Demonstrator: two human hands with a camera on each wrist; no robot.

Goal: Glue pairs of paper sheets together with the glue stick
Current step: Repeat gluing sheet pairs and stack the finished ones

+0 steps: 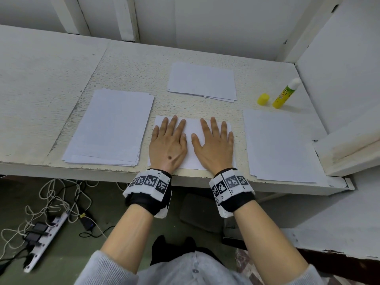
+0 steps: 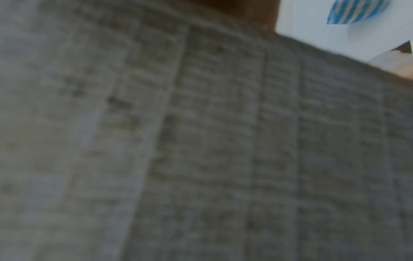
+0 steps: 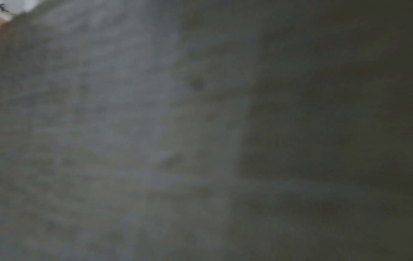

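We press the left hand [image 1: 167,144] and right hand [image 1: 213,144], fingers straight and flat, on the centre sheet [image 1: 193,128]; the uncapped glue stick [image 1: 285,93] stands on the worktop [image 1: 131,64]

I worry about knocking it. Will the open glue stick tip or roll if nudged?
The glue stick stands upright, tall on a narrow base, so it probably tips easily. Being round, it would likely roll. Its cap is off beside it, so exposed glue might smear.

I note rough, pebbled white-painted tabletop [image 1: 131,64], paint chipped along front edge. Flat white paper sheets [image 1: 111,124]: smooth, matt. Yellow plastic glue stick tube [image 1: 284,94]: glossy. Grey sweater sleeves [image 1: 115,270]: soft ribbed knit.
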